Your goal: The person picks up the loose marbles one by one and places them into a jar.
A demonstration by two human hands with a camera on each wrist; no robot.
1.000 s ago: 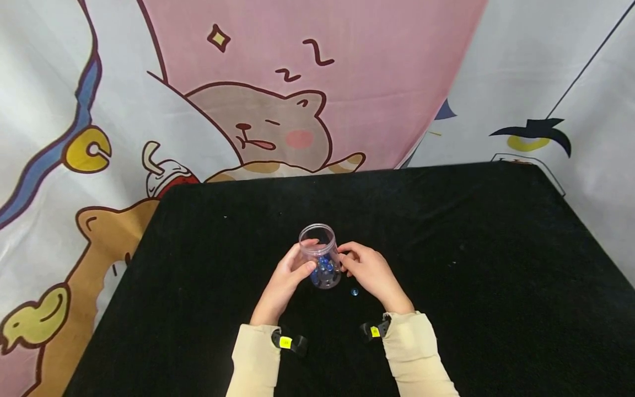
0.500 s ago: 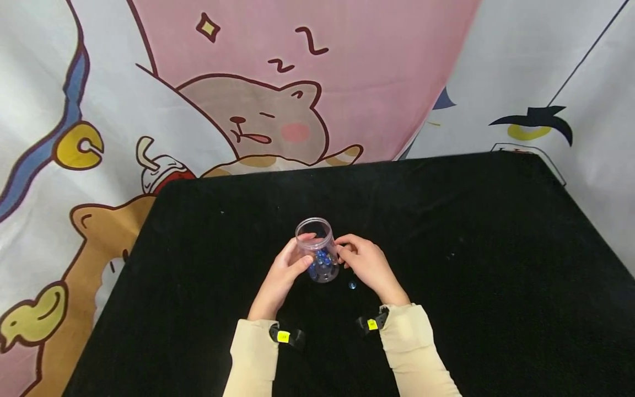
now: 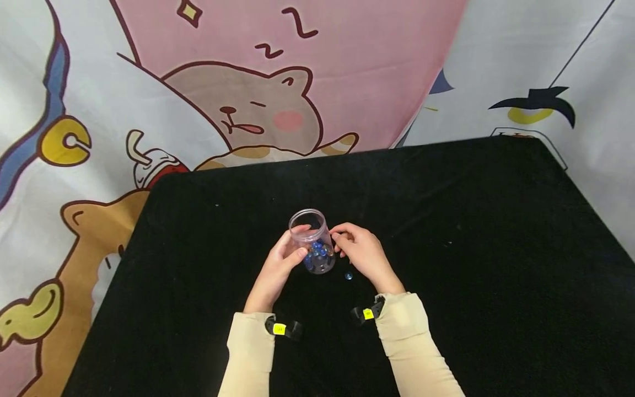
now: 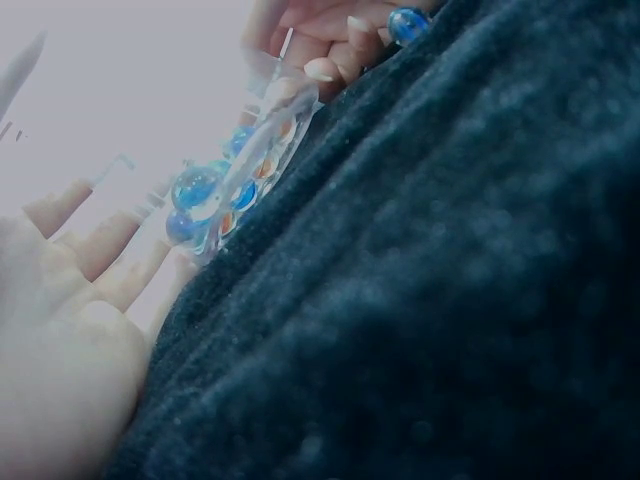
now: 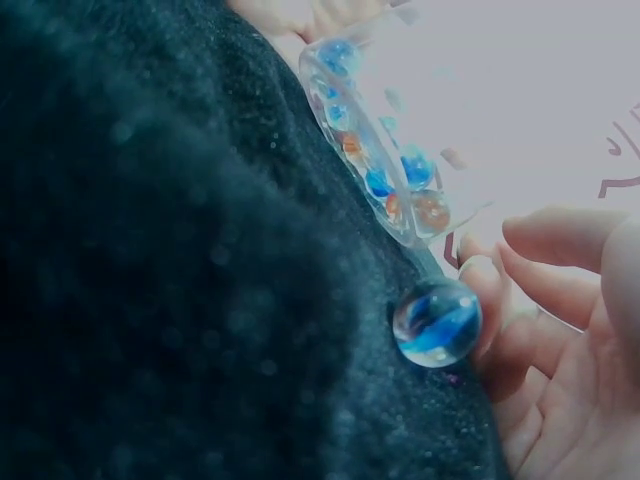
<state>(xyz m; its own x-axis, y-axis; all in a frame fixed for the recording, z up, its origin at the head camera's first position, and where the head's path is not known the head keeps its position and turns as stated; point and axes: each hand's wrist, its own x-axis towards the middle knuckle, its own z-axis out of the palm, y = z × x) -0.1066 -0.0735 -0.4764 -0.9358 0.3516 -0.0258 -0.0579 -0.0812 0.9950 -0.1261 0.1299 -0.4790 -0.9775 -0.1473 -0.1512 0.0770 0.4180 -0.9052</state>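
Observation:
My left hand holds a clear plastic jar that tilts a little on the black cloth, thumb at the front and fingers behind. Blue and orange glass marbles lie at its bottom, and its mouth is uncovered. Close against the jar's right side is my right hand, fingers loosely bent, with nothing showing between thumb and forefinger in the right wrist view. One loose clear marble with a blue swirl lies on the cloth beside the right hand's lower fingers, to the right of the jar's base.
A black cloth covers the table. Behind and to the left hangs a white and pink curtain with cartoon animals. Both wrists carry a black camera strap, the left one over a cream sleeve.
In the head view the whole scene shifts slightly up and left. The hands, the jar and the loose marble keep nearly the same places relative to each other.

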